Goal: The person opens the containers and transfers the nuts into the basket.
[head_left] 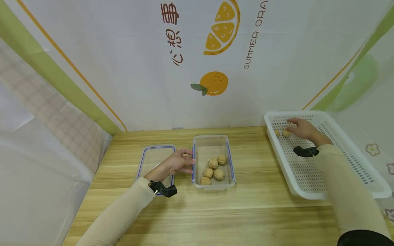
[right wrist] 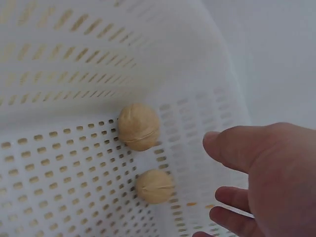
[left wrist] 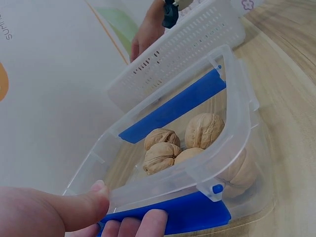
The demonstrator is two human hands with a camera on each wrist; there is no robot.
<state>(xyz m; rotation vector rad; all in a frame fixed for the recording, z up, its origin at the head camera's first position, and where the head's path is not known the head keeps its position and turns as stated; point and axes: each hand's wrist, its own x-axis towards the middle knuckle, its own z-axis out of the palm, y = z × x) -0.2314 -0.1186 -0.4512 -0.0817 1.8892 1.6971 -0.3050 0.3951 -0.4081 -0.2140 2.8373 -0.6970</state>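
A clear plastic food container (head_left: pixel 213 140) with blue side latches stands on the table, several walnuts (head_left: pixel 213 163) inside it. My left hand (head_left: pixel 178 161) holds its left side. In the left wrist view, the thumb lies at the rim and the curled fingers touch the blue latch (left wrist: pixel 192 215). At the right, my right hand (head_left: pixel 303 130) reaches into a white perforated basket (head_left: pixel 278 160). Two walnuts lie in the basket's far left corner: one walnut (right wrist: pixel 139 127) by the side wall, another walnut (right wrist: pixel 155 186) nearer the hand. The right fingers are spread and apart from both.
Left of the container, partly under my left wrist, lies a clear lid (head_left: pixel 157 153) with a blue seal. A white cloth (head_left: pixel 138 85) printed with oranges hangs behind the wooden table (head_left: pixel 246 218). The basket stands against the cloth at the right.
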